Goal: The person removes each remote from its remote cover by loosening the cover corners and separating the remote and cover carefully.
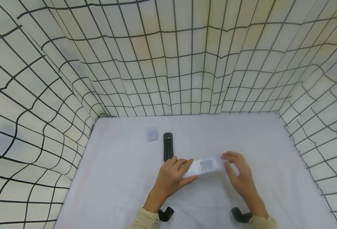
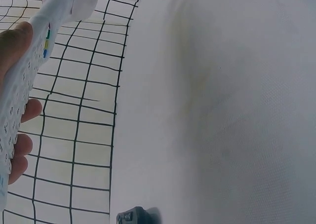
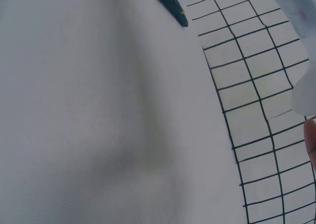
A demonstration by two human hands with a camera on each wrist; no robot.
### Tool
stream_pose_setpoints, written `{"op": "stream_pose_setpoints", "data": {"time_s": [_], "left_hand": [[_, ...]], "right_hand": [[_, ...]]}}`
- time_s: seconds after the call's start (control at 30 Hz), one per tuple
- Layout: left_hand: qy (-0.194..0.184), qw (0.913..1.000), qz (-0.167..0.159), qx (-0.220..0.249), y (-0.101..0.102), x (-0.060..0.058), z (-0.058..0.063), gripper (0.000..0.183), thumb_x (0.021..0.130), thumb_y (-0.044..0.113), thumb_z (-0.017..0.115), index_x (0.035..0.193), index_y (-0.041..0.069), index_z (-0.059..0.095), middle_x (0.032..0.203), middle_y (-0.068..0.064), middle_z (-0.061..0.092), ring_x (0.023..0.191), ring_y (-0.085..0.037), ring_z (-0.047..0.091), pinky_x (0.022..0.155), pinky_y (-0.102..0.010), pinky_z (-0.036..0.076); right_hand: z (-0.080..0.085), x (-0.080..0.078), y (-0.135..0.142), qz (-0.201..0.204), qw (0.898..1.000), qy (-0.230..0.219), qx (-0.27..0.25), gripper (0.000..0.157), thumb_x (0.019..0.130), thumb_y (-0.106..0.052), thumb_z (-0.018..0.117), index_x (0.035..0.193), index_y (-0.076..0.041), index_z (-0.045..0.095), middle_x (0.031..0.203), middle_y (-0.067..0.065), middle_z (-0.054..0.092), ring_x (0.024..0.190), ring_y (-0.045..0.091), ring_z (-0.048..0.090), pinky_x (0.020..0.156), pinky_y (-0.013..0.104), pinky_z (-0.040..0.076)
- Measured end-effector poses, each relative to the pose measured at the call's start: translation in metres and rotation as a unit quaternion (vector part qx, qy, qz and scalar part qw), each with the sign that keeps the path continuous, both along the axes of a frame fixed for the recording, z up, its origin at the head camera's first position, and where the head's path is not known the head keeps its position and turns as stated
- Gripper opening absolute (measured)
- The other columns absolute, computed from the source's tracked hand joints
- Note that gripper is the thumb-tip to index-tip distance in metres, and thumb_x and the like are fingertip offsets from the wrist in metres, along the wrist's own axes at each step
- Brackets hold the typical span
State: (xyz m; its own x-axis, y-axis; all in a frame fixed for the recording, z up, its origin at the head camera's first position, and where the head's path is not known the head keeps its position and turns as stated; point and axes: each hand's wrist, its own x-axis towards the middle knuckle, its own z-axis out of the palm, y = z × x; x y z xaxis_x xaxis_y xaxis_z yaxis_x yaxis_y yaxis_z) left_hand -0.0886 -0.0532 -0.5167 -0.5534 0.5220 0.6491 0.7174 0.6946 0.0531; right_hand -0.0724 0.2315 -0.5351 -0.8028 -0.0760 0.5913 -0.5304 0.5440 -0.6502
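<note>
My left hand (image 1: 172, 176) grips a white remote control (image 1: 205, 165) above the table, its labelled back up in the head view. From below, in the left wrist view, the remote's keys (image 2: 22, 86) show, with coloured buttons near one end, and thumb and fingertips stand along its edges. A pale, cloudy plastic sleeve (image 3: 305, 93) reaches past the remote's right end. Just beside that end is my right hand (image 1: 241, 176), thumb and fingers apart and bent toward it. In the right wrist view only a fingertip (image 3: 310, 137) shows, right below the sleeve.
A black remote control (image 1: 168, 146) lies on the white table (image 1: 114, 165) beyond my left hand. To its left lies a small clear plastic square (image 1: 152, 134). White walls with a black grid (image 1: 185, 66) enclose the table's back and sides. Black wrist mounts (image 1: 166, 214) sit under both wrists.
</note>
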Motion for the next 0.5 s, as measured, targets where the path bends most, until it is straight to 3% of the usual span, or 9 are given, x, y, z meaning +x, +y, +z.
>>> {"op": "stream_pose_setpoints", "data": {"time_s": [0.3, 0.4, 0.5], "left_hand": [[-0.011, 0.9998, 0.014, 0.0, -0.003, -0.001, -0.002, 0.06, 0.08, 0.057, 0.085, 0.123, 0.015, 0.077, 0.104, 0.002, 0.077, 0.08, -0.011, 0.059, 0.066, -0.022, 0.05], [-0.012, 0.9998, 0.014, 0.002, -0.004, -0.001, -0.002, 0.06, 0.08, 0.056, 0.085, 0.123, 0.015, 0.077, 0.104, 0.002, 0.077, 0.081, -0.011, 0.06, 0.066, -0.022, 0.051], [-0.013, 0.9998, 0.013, 0.005, -0.005, -0.001, -0.002, 0.059, 0.081, 0.056, 0.085, 0.122, 0.015, 0.077, 0.103, 0.002, 0.076, 0.081, -0.012, 0.06, 0.066, -0.023, 0.052]], "right_hand": [[-0.002, 0.008, -0.005, 0.006, 1.0, 0.025, -0.002, 0.034, 0.088, 0.006, 0.07, 0.121, -0.003, 0.071, 0.122, 0.015, 0.068, 0.125, 0.017, 0.056, 0.116, 0.014, 0.035], [-0.002, 0.011, -0.007, 0.008, 1.0, 0.03, -0.001, 0.026, 0.096, -0.01, 0.07, 0.122, -0.004, 0.071, 0.122, 0.014, 0.068, 0.124, 0.019, 0.056, 0.117, 0.014, 0.034], [-0.002, 0.013, -0.01, 0.008, 0.999, 0.038, 0.001, 0.033, 0.103, -0.03, 0.066, 0.122, -0.003, 0.071, 0.121, 0.014, 0.068, 0.123, 0.021, 0.056, 0.116, 0.014, 0.035]]}}
